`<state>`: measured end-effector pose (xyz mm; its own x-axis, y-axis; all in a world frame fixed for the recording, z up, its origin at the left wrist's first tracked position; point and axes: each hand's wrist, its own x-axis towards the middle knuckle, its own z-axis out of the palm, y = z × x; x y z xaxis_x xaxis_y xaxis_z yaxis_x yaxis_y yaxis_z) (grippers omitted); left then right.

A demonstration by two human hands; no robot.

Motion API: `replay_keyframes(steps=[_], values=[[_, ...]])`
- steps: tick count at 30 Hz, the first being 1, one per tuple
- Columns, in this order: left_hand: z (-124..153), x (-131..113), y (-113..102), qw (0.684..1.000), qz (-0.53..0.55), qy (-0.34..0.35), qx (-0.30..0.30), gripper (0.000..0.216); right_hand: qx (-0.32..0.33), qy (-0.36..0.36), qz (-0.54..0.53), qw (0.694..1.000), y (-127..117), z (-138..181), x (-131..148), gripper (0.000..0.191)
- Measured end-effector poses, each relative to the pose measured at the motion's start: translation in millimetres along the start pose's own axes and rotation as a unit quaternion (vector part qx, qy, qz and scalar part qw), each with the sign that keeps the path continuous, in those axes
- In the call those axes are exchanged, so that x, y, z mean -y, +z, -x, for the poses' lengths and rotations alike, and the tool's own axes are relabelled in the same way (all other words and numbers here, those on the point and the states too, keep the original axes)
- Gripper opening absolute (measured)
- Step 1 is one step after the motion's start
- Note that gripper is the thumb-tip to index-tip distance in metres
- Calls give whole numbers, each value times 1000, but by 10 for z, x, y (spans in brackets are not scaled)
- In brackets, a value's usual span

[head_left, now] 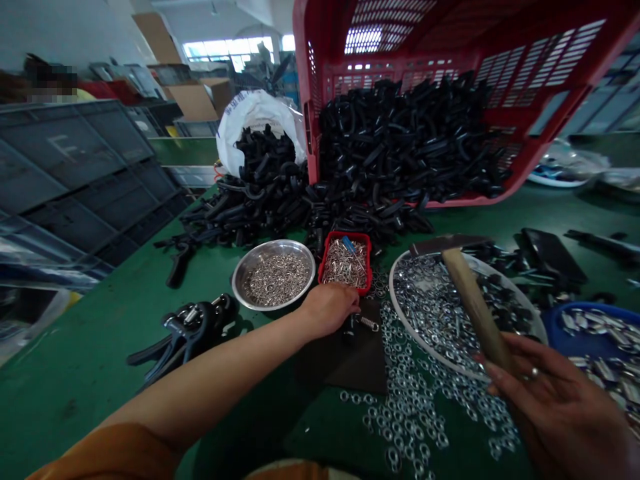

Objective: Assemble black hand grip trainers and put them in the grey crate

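Observation:
My right hand (555, 393) grips the wooden handle of a hammer (473, 300), its dark head raised over a white round tray (400, 313) of small metal rings. My left hand (333, 310) is closed at a dark mat (355, 367), fingers bent down over a black clamp part (350, 330). A coil spring (369, 323) sticks out beside that part; the fingertips are partly hidden. Just beyond the left hand stands a red basket (371, 267) of small metal pins with a blue-handled tool (349, 245). Left of it is a steel bowl (240, 287) of small metal pieces.
Assembled black clamps (185, 330) lie left. Behind, black clamp parts (270, 207) spill from a white sack (230, 143) and a tilted red crate (313, 133). Loose rings (405, 407) cover the table front. A blue tray (555, 333) sits right; grey crates (75, 153) stand left.

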<state>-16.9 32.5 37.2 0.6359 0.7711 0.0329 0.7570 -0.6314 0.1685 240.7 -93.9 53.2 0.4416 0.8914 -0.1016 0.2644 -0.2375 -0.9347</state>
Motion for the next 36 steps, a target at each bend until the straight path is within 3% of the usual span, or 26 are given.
replay_keyframes(steps=[2, 4, 7, 9, 12, 16, 22, 27, 31, 36], values=[[18, -21, 35, 1000, -16, 11, -16, 20, 9, -71, 61, 996, 14, 24, -26, 55], [59, -22, 58, 999, -16, 12, -33, 22, 5, -191, 161, 968, 14, 53, -64, 48], [179, 34, 60, 997, 20, 3, -68, 33, -5, -376, 295, 878, 25, 115, -138, 38], [289, 94, 62, 995, 45, -3, -90, 48, 14, -463, 341, 818, 66, 163, -188, 36], [436, 157, 128, 993, 76, 6, -90, 72, 44, -535, 380, 753, 159, 215, -233, 44], [487, 150, 299, 987, 100, -28, -120, 69, 81, -559, 397, 723, 186, 226, -128, 55], [439, 130, 357, 983, 112, -65, -131, 64, 38, -525, 399, 751, 97, 275, 23, 55], [449, 114, 325, 984, 96, -91, -121, 65, 104, -535, 363, 755, 224, 288, -98, 48], [425, 47, 305, 986, 74, -95, -112, 64, 78, -465, 337, 815, 178, 198, -13, 41], [449, 8, 234, 980, 141, -104, -99, 60, 13, -274, 326, 905, -326, -393, -181, 48]])
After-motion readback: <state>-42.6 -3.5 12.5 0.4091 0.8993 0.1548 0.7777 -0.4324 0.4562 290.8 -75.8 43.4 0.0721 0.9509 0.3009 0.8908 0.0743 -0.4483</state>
